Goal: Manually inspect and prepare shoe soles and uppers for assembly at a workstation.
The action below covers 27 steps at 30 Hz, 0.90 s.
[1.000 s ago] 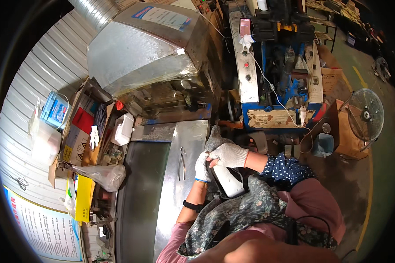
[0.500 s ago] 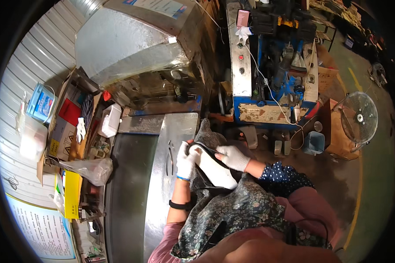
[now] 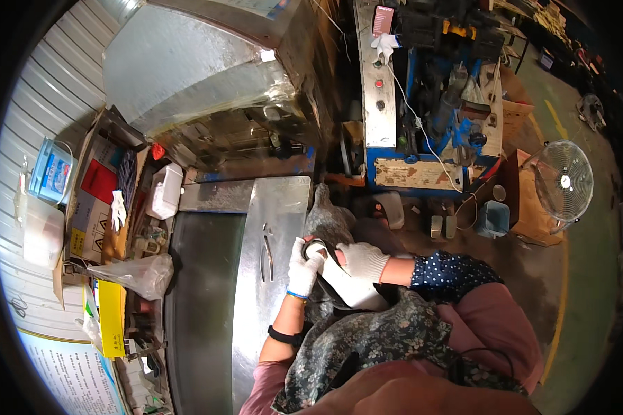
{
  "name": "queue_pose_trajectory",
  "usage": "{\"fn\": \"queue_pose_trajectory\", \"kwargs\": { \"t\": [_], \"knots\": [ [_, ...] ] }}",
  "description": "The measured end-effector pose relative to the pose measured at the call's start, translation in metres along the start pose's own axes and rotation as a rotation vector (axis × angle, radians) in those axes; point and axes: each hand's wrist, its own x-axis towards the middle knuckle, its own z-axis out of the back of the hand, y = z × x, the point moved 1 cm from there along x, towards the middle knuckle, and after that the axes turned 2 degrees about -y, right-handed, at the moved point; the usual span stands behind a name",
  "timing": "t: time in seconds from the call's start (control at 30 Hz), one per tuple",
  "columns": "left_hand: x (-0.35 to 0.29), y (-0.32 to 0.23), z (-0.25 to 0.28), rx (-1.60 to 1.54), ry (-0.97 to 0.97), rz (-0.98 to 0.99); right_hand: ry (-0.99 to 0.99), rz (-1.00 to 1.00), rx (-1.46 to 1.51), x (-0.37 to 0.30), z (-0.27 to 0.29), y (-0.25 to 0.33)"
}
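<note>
A shoe part (image 3: 353,287) lies slanted over my lap, with a long white sole-shaped face and a dark edge round it. Its exact kind is hard to tell. My left hand (image 3: 303,268), in a white knit glove, is closed round its far end, where a dark rim curls over the white. My right hand (image 3: 364,263), gloved the same way, grips its right side with the fingers bent and the thumb toward the far end. Part of the dark edge is hidden by my fingers. Left of my left hand, a thin curved metal tool (image 3: 266,254) rests on the metal tabletop (image 3: 284,207).
A dark conveyor belt (image 3: 204,297) runs left of the tabletop, below a sheet-metal hood (image 3: 201,69). A blue machine (image 3: 429,173) stands ahead. On the right are a blue bin (image 3: 493,218) and a fan (image 3: 565,181). Cartons and a plastic bag (image 3: 145,273) line the left wall.
My right hand has shifted left and a little down, closer to my left hand. The shoe part's far end has turned, and its dark rim now shows as a loop. The head view has shifted slightly.
</note>
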Motion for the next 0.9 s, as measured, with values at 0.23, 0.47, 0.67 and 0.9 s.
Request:
{"fn": "queue_pose_trajectory", "kwargs": {
  "t": [0.23,0.47,0.67,0.9],
  "knots": [
    [0.011,-0.009,-0.002,0.130,-0.027,0.086,-0.215,0.187,-0.340,0.007,0.014,0.028],
    [0.001,-0.009,-0.008,0.358,0.047,0.049,0.303,-0.059,0.649,-0.046,0.006,-0.025],
    [-0.007,-0.006,-0.003,-0.781,0.009,0.220,0.008,-0.062,0.891,-0.025,-0.017,-0.012],
    [-0.025,-0.006,0.022,1.214,-0.232,0.128,0.102,-0.229,0.312,-0.009,-0.034,0.040]
  ]
}}
